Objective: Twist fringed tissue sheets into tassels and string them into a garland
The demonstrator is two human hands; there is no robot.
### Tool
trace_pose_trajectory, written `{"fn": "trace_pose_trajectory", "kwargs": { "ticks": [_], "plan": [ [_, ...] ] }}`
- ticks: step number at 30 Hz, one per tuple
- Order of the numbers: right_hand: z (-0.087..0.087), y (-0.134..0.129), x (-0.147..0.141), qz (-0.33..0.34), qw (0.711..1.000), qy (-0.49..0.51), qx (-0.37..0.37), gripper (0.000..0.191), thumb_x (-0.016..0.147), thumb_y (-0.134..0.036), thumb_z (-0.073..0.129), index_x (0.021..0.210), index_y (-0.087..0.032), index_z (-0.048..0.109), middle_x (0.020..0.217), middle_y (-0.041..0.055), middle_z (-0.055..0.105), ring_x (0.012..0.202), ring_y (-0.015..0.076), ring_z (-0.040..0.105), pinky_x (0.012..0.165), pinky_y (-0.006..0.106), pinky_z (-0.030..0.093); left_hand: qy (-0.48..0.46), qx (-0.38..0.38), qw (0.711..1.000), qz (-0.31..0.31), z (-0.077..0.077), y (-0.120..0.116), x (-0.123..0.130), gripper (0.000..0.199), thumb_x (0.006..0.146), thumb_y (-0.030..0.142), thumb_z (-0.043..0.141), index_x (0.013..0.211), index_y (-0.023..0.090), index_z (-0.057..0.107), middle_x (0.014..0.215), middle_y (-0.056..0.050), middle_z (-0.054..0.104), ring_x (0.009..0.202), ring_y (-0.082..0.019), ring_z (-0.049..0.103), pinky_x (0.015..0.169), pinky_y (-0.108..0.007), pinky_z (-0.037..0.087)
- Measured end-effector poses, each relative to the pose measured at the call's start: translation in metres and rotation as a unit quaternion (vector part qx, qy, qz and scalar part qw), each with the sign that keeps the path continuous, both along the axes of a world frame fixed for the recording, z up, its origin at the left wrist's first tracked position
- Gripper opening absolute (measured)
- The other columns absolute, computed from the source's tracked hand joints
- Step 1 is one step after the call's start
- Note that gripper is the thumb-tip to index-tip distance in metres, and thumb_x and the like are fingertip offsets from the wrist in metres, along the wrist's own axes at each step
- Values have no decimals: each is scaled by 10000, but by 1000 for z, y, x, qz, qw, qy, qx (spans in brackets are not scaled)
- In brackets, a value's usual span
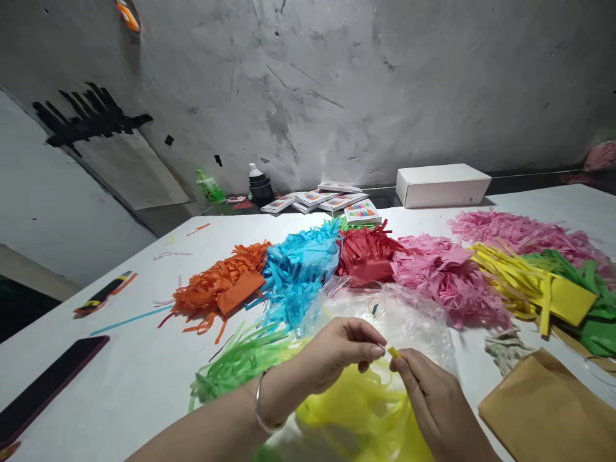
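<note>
My right hand (433,391) is closed on the narrow end of a yellow tissue-paper tassel (356,398), whose strips hang blurred below both hands. The folded tip pokes out above the thumb. Just left of that tip, my left hand (344,353) has its thumb and fingers pinched together; what they hold, if anything, is too small to make out. Behind the hands lies a crumpled clear plastic bag (414,308) with a small ring-shaped mark. Light green paper strips (235,366) spread out left of my left wrist.
Bundles of orange (216,285), blue (298,263), red (366,253), pink (443,276) and yellow fringed paper (534,289) cross the white table. A brown paper packet (548,410) sits front right, a phone (52,385) left, a cutter (103,295) beyond. White box (443,186) and printed cards (363,212) stand behind.
</note>
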State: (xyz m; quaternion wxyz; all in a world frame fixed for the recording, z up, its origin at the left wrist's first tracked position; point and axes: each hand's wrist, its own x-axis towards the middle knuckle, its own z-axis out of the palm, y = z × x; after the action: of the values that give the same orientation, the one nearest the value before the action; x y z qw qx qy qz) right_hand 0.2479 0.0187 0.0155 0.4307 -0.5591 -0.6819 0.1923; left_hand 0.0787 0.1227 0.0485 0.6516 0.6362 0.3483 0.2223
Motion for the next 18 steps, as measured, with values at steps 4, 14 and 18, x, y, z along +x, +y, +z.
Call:
{"fn": "trace_pose_trajectory", "kwargs": {
  "ticks": [4,14,18],
  "plan": [
    [5,-11,-4,58,994,-74,52,252,1052,-216,331,887,-235,521,762,5,586,666,148,591,618,253,451,-142,-219,961,85,7,-35,-2,297,539,288,931,711,124,753,614,-27,661,501,-82,521,496,-211,388],
    [12,-20,-10,66,972,-162,160,247,1017,-136,378,805,-227,466,663,-17,522,557,131,527,545,253,380,-136,-183,962,147,11,-60,-10,336,559,367,940,663,118,739,590,-16,641,485,-70,498,494,-211,377],
    [13,-20,-11,60,966,-177,182,265,1017,-133,367,787,-227,456,637,-23,509,534,127,517,539,260,355,-115,-151,972,142,8,-61,-12,376,570,422,927,668,120,727,597,-10,622,498,-72,478,493,-212,370]
  ]
}}
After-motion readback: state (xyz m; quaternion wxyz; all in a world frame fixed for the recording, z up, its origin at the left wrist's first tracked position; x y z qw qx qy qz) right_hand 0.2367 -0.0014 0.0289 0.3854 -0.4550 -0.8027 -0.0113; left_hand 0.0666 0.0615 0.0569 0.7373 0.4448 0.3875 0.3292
